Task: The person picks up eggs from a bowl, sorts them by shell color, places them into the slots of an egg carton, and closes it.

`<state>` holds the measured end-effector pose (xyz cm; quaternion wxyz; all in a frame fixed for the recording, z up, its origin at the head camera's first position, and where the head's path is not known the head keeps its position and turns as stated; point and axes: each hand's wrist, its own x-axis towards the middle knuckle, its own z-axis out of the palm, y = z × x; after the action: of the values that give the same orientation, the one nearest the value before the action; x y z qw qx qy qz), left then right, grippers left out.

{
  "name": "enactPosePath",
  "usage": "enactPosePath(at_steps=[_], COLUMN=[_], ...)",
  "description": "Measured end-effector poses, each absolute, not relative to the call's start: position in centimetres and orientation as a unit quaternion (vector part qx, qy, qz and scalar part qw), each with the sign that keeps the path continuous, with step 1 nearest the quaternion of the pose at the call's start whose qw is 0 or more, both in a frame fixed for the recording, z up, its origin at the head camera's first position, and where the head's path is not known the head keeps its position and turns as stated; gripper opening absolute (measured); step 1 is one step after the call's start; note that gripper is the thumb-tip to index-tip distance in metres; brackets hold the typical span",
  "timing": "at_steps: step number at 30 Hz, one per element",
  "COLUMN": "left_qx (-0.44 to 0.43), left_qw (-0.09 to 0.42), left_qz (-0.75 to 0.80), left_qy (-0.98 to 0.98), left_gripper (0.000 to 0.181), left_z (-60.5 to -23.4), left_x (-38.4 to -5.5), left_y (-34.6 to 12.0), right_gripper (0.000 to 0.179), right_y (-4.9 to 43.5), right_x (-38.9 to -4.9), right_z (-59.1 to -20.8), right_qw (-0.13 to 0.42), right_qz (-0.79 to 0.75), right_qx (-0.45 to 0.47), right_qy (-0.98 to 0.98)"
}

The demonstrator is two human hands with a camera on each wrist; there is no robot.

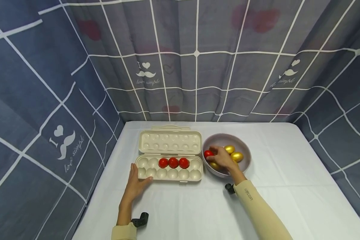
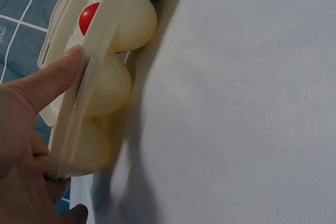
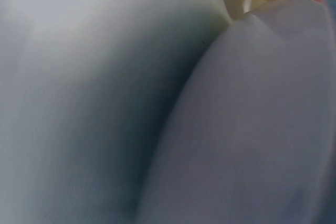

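Observation:
An egg carton lies with its lid folded back. Three red eggs sit side by side in its far row. My left hand grips the near left corner, thumb on the front rim and fingers along the left end. Close up, the left wrist view shows the thumb on the rim. To the right, a grey-mauve bowl holds several golden eggs. My right hand reaches into it and pinches a red egg at the left side. The right wrist view shows only the bowl's outer wall.
A white cloth covers the table. Grey-blue checked curtains hang behind and on both sides. The bowl stands right beside the carton's right end. Black wrist cameras are worn on both arms.

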<state>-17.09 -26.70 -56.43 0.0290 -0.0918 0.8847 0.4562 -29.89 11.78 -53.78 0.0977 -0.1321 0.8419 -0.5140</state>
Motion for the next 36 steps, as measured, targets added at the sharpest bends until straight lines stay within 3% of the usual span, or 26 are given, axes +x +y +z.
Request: enactPosePath(at_steps=[8, 19, 36], left_qx=[-0.098, -0.103, -0.093], left_qw=[0.029, 0.035, 0.019], left_qz=[0.457, 0.463, 0.465], left_qy=[0.884, 0.88, 0.88], left_gripper=[0.112, 0.111, 0.111], left_z=[-56.6, -56.6, -56.4], left_x=[-17.2, -17.1, -17.1], left_y=[-26.6, -26.5, -26.3], right_gripper=[0.042, 0.043, 0.039], right_y=[11.9, 11.8, 11.5], right_x=[-29.7, -29.5, -28.5], right_z=[-54.0, -53.9, -53.0], right_qw=[0.074, 0.042, -0.036], right_qz=[-0.476, -0.448, -0.653], right_qx=[-0.142, -0.13, -0.044], right_qy=[0.865, 0.883, 0.755])
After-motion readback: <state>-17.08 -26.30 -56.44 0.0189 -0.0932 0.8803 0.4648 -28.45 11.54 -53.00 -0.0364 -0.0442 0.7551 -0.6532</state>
